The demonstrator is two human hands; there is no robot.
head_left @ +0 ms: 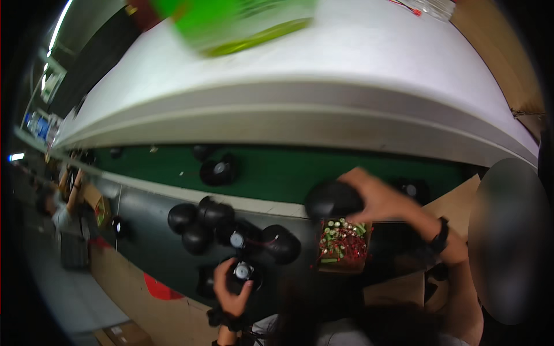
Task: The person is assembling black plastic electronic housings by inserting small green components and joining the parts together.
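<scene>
Black rounded parts crowd the dark desk (pixel 144 242) below me: my left hand (pixel 231 288) curls around one with a pale round centre (pixel 242 270), while my right hand (pixel 378 199) grips a dome-shaped black shell (pixel 333 200) above a small cardboard box (pixel 343 245) of green and red pieces. Beyond runs a green belt (pixel 288 170) carrying another black part (pixel 218 171), under a broad white shelf. A blurred green package (pixel 231 23) lies on top. Another person (pixel 60 207) works at far left.
</scene>
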